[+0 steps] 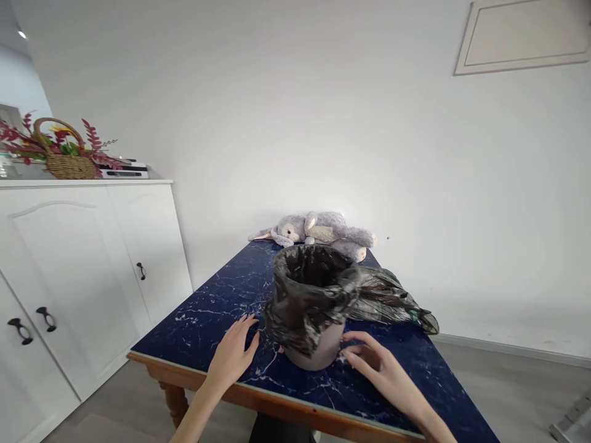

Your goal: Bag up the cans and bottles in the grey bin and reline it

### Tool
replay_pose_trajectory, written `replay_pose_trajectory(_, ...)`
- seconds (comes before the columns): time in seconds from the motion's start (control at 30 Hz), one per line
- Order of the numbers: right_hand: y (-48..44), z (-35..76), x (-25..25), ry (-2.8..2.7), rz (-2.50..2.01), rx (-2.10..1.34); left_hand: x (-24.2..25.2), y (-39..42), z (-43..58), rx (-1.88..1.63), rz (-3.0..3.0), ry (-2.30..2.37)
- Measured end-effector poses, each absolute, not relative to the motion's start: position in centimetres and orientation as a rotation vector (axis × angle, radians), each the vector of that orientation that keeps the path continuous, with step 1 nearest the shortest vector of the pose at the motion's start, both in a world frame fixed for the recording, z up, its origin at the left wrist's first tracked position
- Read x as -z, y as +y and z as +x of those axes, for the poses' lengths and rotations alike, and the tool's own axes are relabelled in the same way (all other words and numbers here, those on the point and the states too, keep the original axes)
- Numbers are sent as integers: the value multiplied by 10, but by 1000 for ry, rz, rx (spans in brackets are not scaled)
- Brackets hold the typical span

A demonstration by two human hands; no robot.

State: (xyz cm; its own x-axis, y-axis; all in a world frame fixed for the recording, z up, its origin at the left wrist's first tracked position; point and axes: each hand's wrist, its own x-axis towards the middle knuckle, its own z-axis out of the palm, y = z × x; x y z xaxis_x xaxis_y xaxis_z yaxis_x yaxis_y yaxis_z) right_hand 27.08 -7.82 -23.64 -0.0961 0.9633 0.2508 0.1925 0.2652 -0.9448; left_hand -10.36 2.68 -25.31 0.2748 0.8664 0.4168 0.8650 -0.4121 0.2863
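A light grey trash can [327, 346] stands upright on the blue marble-patterned table. Its mouth is lined with a black garbage bag [307, 301], folded over the rim and hanging loosely down the outside. My left hand [234, 349] lies flat on the tabletop to the left of the can, fingers stretched out, holding nothing. To the right of the can is my right hand [376, 366], fingers apart and loosely curved, the tips close to the can's lower side; whether they touch it I cannot tell. Behind it, a filled dark plastic bag [392, 298] rests on the table.
A grey plush rabbit [323, 231] lies at the table's far end against the wall. The blue table [203, 326] has a wooden front edge. At left stands a white cabinet [87, 258], topped by a wicker flower basket [71, 165].
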Motion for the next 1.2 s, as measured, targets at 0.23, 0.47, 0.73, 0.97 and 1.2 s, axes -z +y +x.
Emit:
replay_pose_trajectory(0.23, -50, 234, 240, -1869, -1017, -866, 249, 26, -103, -889, 2522, 1640)
replay_pose_trajectory(0.47, -24, 328, 246, -1435, -1430, 18, 234, 15, -96, -857, 2505, 1575)
replay_pose_trajectory(0.73, 12, 430, 269, -1192, -1889, -64, 211, -6, -90, -657, 2321, 1087)
replay_pose_trajectory(0.97, -18, 373, 289, -1428, -1744, -111, 219, 1, -89, -609, 2285, 1154)
replay_pose_trajectory(1.2, -55, 362, 286, -1359, -1513, -311, 208, -2, -81, -654, 2104, 1192)
